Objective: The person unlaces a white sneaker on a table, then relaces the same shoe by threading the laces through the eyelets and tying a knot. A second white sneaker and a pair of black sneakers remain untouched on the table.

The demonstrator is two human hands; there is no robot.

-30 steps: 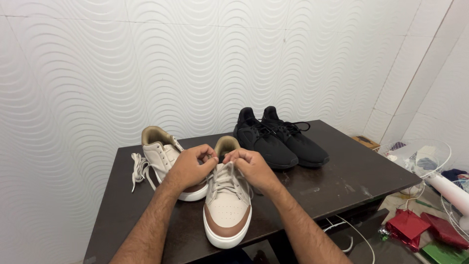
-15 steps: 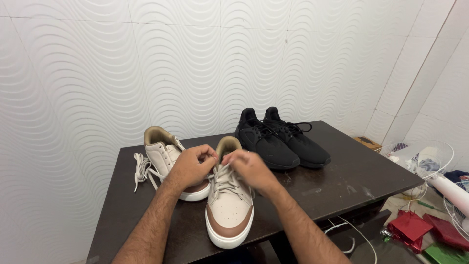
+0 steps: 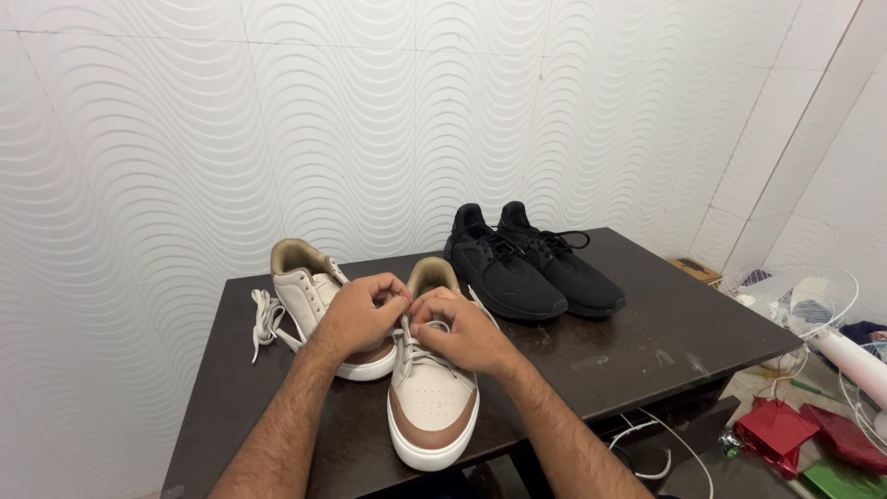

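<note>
A dark wooden table (image 3: 647, 342) stands against a wavy white wall, carrying a pair of black sneakers (image 3: 531, 263) at the back. Nearer the front edge sits a beige sneaker (image 3: 430, 402) with a brown toe, its mate (image 3: 305, 291) just beside it on the left. Both hands meet over the tongue — the left hand (image 3: 360, 314) and right hand (image 3: 462, 328) have fingers pressed together, pinching the beige laces (image 3: 416, 351). Even tension on both ends would likely keep the knot centred — a judgement only.
</note>
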